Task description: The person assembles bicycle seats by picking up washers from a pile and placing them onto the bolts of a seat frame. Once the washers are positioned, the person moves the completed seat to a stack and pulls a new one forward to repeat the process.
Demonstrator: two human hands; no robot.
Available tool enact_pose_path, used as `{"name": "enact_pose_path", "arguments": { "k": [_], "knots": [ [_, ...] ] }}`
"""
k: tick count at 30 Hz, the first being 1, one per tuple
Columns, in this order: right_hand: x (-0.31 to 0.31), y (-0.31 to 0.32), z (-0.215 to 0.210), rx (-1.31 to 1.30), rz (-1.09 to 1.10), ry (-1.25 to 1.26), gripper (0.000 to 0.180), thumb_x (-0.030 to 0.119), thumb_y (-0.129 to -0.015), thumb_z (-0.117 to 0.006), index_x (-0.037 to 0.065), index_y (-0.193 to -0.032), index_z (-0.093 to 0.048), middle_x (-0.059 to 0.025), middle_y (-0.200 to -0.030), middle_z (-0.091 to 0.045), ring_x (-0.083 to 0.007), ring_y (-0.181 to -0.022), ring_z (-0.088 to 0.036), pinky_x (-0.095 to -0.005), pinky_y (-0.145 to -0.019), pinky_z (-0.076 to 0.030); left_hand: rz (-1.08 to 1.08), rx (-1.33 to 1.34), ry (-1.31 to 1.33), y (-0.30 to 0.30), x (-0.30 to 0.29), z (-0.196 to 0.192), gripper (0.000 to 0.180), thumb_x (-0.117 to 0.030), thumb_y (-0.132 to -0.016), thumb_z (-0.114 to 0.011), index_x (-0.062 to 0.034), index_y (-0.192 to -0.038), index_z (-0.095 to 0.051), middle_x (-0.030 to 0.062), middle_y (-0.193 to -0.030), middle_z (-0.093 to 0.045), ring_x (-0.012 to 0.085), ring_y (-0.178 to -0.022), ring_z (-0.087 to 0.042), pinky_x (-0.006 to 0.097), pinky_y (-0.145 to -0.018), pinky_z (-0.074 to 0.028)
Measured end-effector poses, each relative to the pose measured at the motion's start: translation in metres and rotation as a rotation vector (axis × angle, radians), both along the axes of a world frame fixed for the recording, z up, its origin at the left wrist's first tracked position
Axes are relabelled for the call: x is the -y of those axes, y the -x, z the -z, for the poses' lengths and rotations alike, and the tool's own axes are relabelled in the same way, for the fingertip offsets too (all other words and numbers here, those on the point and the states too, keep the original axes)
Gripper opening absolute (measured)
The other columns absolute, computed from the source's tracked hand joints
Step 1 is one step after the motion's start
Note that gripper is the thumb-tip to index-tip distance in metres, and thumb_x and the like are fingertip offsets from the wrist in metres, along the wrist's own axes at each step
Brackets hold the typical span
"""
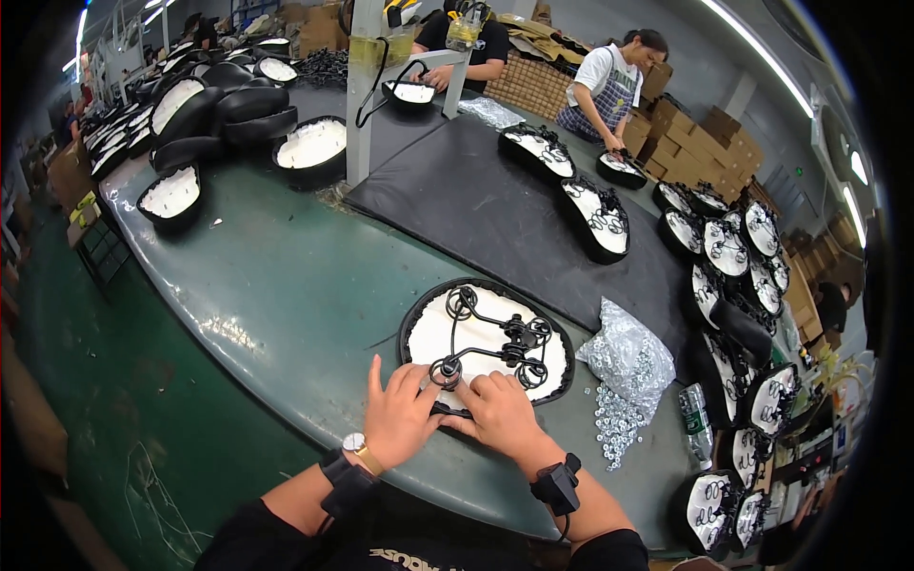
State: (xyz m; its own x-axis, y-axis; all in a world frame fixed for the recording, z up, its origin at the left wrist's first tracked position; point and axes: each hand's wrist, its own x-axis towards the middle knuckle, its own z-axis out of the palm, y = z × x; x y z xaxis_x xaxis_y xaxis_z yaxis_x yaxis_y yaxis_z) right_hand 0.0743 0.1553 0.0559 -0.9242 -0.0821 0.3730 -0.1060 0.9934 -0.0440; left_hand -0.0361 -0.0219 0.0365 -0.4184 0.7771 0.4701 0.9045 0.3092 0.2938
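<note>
An upturned bicycle seat (486, 328) with a white underside and black rim lies on the green table before me. A black wire spring frame (495, 351) with coils and a central clamp sits on its underside. My left hand (400, 416) is closed at the frame's near-left coil, its little finger stretched away. My right hand (502, 414) meets it there from the right, fingers bent around the same coil. Whether a small nut is between the fingertips is hidden. To the right, a clear plastic bag (628, 357) spills small metal nuts (617, 428) onto the table.
A plastic bottle (696, 425) lies beyond the nuts. Several seats with frames (726, 247) crowd the right edge; bare seats (181, 105) are piled at far left. A black mat (457, 205) and a grey post (360, 105) stand ahead. Two people (606, 90) work across the table.
</note>
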Motion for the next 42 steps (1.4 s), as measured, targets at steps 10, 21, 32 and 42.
{"name": "enact_pose_path", "arguments": {
  "k": [10, 21, 32, 42],
  "knots": [
    [0.008, 0.002, -0.001, -0.049, 0.034, 0.069, 0.058, 0.048, -0.079, -0.08, 0.007, -0.119, -0.071, -0.0028, -0.083, -0.055, -0.022, -0.081, -0.056, -0.0365, -0.071, -0.046, -0.007, 0.067, -0.029, -0.001, 0.0, 0.006, 0.067, -0.021, -0.075, -0.085, -0.0121, -0.137, -0.059, 0.0082, -0.133, -0.056, 0.0269, -0.129, -0.053, 0.068, -0.116, -0.026],
    [0.013, -0.002, 0.0, -0.138, 0.102, 0.074, 0.047, 0.043, -0.078, -0.081, 0.009, -0.11, -0.074, -0.0007, -0.082, -0.056, -0.0211, -0.08, -0.055, -0.0369, -0.071, -0.041, 0.063, 0.031, 0.004, 0.006, 0.001, 0.016, 0.068, -0.018, -0.08, -0.08, -0.0038, -0.141, -0.056, 0.0132, -0.143, -0.057, 0.031, -0.137, -0.05, 0.054, -0.121, -0.032],
    [0.004, -0.016, 0.0, -0.159, -0.034, 0.228, 0.032, 0.034, -0.077, -0.085, 0.014, -0.101, -0.08, -0.0014, -0.083, -0.06, -0.0228, -0.078, -0.056, -0.0367, -0.072, -0.043, 0.076, 0.045, -0.007, 0.009, 0.0, 0.021, 0.07, -0.02, -0.08, -0.081, 0.0006, -0.141, -0.054, 0.0171, -0.141, -0.057, 0.0336, -0.138, -0.049, 0.056, -0.12, -0.033],
    [-0.139, -0.039, 0.041, -0.143, 0.668, 0.601, 0.049, 0.025, -0.101, -0.059, 0.004, -0.145, -0.054, -0.0276, -0.129, -0.063, -0.0442, -0.12, -0.06, -0.0465, -0.102, -0.048, 0.004, 0.309, -0.122, -0.02, 0.023, 0.019, 0.085, -0.014, -0.092, -0.074, 0.0043, -0.159, -0.024, 0.0273, -0.16, -0.022, 0.0416, -0.14, -0.044, 0.046, -0.115, -0.04]
  ]
}}
